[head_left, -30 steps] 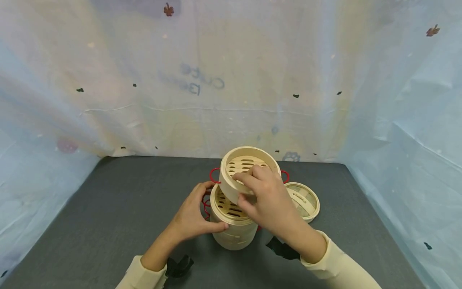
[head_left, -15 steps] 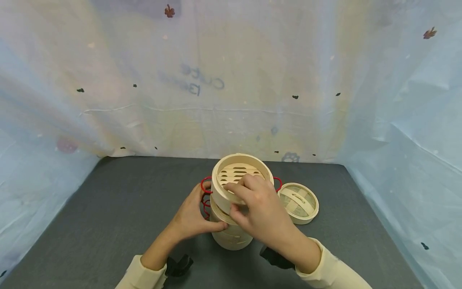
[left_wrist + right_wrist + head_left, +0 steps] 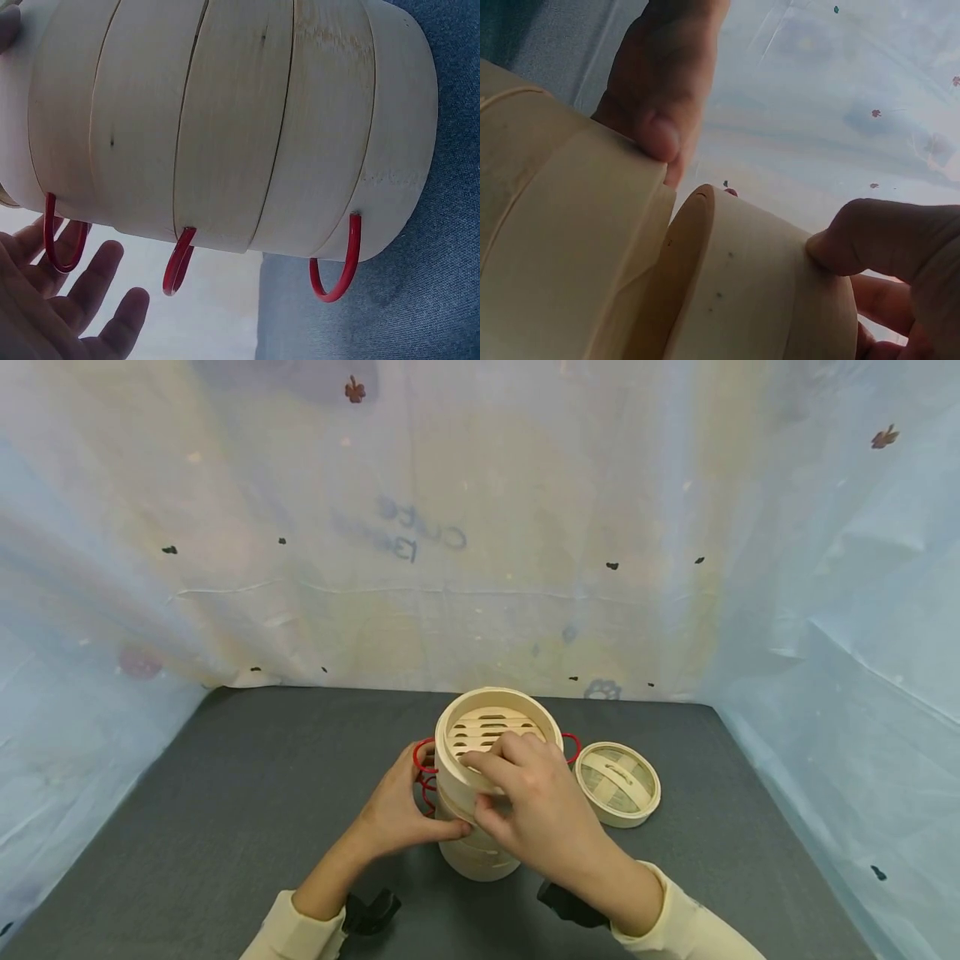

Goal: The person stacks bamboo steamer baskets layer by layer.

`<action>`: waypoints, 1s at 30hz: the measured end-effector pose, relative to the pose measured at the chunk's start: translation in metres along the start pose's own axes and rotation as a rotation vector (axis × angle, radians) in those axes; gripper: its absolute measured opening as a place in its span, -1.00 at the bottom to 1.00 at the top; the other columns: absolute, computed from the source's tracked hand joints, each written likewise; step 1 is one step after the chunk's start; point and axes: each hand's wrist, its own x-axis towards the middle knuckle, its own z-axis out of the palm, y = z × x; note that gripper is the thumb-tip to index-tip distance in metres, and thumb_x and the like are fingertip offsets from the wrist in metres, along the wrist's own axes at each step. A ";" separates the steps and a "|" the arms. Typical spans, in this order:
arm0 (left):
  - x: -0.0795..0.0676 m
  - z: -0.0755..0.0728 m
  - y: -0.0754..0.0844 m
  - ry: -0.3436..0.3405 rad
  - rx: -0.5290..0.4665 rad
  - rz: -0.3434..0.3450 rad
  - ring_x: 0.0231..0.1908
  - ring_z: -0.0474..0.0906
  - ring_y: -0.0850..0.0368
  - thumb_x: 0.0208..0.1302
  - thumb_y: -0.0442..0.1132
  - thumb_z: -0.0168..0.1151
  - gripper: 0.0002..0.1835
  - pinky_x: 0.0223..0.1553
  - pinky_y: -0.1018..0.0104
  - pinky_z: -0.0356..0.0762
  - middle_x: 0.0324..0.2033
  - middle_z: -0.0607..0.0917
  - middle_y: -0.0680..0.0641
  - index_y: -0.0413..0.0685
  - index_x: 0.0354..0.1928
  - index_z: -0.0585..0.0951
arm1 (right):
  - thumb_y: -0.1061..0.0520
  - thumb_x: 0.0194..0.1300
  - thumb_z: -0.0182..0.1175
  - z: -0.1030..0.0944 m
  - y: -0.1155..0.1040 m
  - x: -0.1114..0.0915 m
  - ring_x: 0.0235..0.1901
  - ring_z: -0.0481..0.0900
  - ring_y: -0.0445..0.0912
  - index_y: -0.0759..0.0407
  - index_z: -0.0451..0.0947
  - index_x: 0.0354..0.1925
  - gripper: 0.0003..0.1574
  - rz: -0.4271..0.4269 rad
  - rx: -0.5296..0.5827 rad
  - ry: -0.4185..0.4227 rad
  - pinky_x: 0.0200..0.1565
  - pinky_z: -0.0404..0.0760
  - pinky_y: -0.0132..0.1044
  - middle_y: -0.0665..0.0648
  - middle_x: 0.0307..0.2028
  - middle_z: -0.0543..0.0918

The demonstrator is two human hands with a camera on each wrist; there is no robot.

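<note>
My right hand [image 3: 536, 802] pinches the near rim of a round bamboo steamer tier [image 3: 453, 781], with the thumb outside and fingers over the slatted inside. The tier sits over a stack of bamboo steamer tiers [image 3: 480, 864]; in the right wrist view its lower edge [image 3: 705, 202] is tilted, with a gap from the stack's rim [image 3: 641, 232]. My left hand [image 3: 397, 806] is cupped loosely at the stack's left side, thumb touching the upper front. In the left wrist view its fingers [image 3: 101, 281] are spread beside red ring handles [image 3: 352, 259], apart from the wall.
A round bamboo steamer lid [image 3: 618, 785] with a woven top lies on the dark grey table [image 3: 300, 760], right of the stack. Pale plastic sheeting [image 3: 480, 527] hangs behind the table and along both sides.
My right hand has brought the steamer tier down and to the left, over the stack, covering the slats below. The left hand has stayed in place.
</note>
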 end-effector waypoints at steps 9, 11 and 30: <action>0.001 -0.001 0.000 0.001 0.000 -0.003 0.03 0.46 0.17 -0.28 0.12 0.61 0.09 -0.04 0.06 0.56 0.19 0.42 0.08 0.15 0.36 0.25 | 0.28 -0.26 0.40 0.004 0.001 -0.002 -0.44 0.39 -0.17 0.04 0.69 -0.20 -0.50 -0.013 -0.005 0.002 -0.29 0.41 -0.22 -0.06 -0.46 0.45; 0.001 -0.001 0.000 0.002 -0.001 -0.002 0.04 0.46 0.16 -0.28 0.11 0.61 0.08 -0.05 0.04 0.56 0.19 0.42 0.08 0.17 0.36 0.26 | 0.27 -0.25 0.41 0.004 0.001 -0.003 -0.43 0.40 -0.17 0.04 0.68 -0.20 -0.50 -0.013 -0.004 -0.002 -0.28 0.42 -0.22 -0.06 -0.45 0.46; 0.001 -0.001 0.000 0.014 0.023 0.012 0.05 0.47 0.17 -0.28 0.14 0.60 0.03 -0.04 0.17 0.56 0.19 0.42 0.09 0.25 0.33 0.29 | 0.24 -0.20 0.45 0.010 0.001 -0.007 -0.43 0.36 -0.18 0.02 0.68 -0.17 -0.51 -0.007 -0.011 -0.031 -0.28 0.39 -0.24 -0.06 -0.44 0.44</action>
